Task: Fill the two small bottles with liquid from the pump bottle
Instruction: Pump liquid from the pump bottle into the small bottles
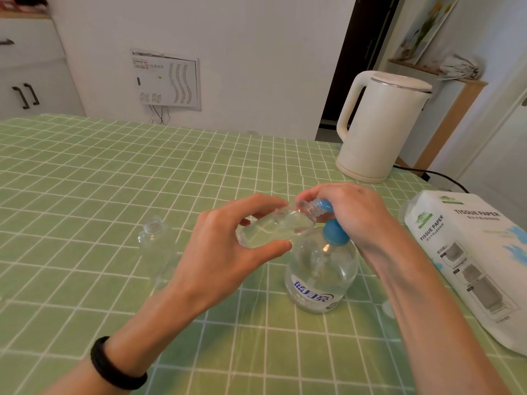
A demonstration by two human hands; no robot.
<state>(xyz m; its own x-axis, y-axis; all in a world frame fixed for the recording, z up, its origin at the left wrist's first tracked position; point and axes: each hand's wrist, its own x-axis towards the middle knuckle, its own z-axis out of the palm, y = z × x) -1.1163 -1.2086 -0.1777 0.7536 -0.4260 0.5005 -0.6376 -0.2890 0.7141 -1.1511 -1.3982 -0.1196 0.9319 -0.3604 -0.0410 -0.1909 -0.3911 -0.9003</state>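
Since its mouth must meet the spout [325, 205], the left hand [228, 252] pinches a small bottle [273, 230] tilted at eleven o'clock of the pump bottle [322, 276], whose head the right hand [353, 212] grips.

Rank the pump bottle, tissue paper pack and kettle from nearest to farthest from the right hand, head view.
1. Pump bottle: gripped at its blue pump top by the right hand.
2. Tissue paper pack: lying just right of that wrist.
3. Kettle: standing farther back, behind the hand.
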